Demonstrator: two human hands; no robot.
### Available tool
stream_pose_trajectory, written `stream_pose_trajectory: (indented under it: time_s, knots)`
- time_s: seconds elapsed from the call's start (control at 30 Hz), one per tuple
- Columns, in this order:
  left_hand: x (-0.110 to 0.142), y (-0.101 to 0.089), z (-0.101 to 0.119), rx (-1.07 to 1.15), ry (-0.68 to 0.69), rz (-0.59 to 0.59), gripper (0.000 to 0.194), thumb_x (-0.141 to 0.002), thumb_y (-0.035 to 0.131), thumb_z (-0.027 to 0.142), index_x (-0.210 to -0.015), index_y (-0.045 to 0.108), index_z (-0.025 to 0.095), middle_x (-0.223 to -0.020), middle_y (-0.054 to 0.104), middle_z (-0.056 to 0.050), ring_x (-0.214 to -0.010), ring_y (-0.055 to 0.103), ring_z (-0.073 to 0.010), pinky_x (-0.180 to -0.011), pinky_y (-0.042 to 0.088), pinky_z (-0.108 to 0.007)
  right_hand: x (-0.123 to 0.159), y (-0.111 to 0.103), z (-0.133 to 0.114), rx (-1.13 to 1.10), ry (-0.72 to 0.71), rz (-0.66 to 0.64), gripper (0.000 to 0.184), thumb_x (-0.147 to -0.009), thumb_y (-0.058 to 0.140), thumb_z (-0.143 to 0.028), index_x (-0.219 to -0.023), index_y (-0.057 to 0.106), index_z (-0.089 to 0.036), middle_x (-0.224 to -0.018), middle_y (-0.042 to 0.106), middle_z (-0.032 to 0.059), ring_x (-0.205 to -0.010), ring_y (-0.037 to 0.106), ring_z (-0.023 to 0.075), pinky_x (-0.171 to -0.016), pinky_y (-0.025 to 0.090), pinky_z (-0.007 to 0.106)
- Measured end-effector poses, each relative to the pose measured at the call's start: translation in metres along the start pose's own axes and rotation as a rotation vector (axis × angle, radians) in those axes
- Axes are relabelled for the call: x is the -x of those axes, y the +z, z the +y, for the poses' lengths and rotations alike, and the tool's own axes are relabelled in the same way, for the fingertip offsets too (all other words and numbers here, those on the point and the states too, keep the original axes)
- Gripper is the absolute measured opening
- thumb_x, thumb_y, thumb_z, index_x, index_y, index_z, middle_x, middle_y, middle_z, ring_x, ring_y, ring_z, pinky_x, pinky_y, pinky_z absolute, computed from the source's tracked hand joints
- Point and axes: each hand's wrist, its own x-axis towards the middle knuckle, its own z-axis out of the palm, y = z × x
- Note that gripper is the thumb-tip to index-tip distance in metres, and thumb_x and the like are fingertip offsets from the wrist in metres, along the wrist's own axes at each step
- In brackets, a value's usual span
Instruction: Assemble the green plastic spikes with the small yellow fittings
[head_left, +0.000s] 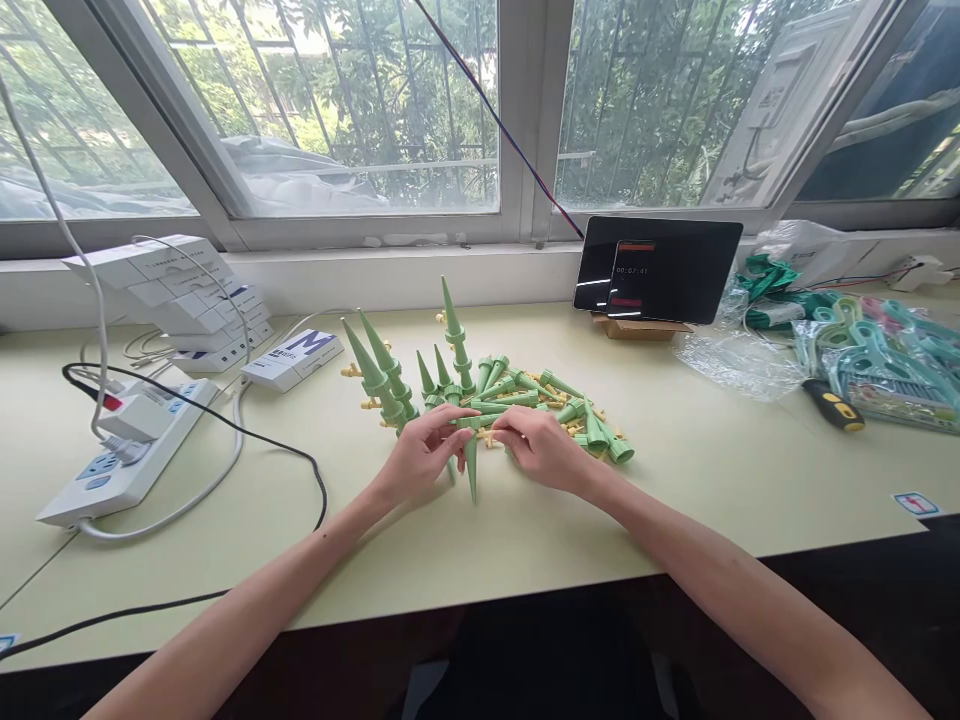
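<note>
My left hand and my right hand meet over the pale green table, both with fingers pinched round one green cone-shaped spike whose tip points toward me. A small yellow valve piece sits between my fingertips. Just behind my hands lies a pile of green spikes mixed with small yellow parts. Several assembled spikes stand upright to the left of that pile.
A white power strip with cables lies at the left, next to stacked white boxes. A dark tablet leans against the sill. Plastic bags with teal parts and a yellow-black tool lie at the right.
</note>
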Motion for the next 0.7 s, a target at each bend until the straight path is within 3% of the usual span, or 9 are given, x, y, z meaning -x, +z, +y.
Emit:
stream_pose_trajectory:
  time_s: [0.23, 0.7]
  knots:
    - [-0.0002, 0.0007, 0.003, -0.014, -0.006, 0.01, 0.024, -0.092, 0.061, 0.036, -0.106, 0.067, 0.018, -0.091, 0.061, -0.005, -0.053, 0.063, -0.0097, -0.051, 0.053, -0.024, 0.0002, -0.0011, 0.0001, 0.015, -0.005, -0.022, 0.018, -0.098, 0.049, -0.016, -0.082, 0.058, -0.016, -0.075, 0.062, 0.004, -0.071, 0.057, 0.0161, -0.069, 0.046, 0.028]
    - [0.0, 0.0016, 0.0055, -0.048, -0.008, 0.003, 0.027, -0.093, 0.058, 0.038, -0.102, 0.068, 0.014, -0.057, 0.059, 0.002, -0.045, 0.055, -0.0109, -0.048, 0.049, -0.024, 0.0014, -0.001, 0.0015, -0.012, -0.029, 0.004, 0.014, -0.095, 0.053, -0.013, -0.086, 0.063, -0.017, -0.079, 0.066, 0.005, -0.074, 0.06, 0.0173, -0.071, 0.049, 0.03]
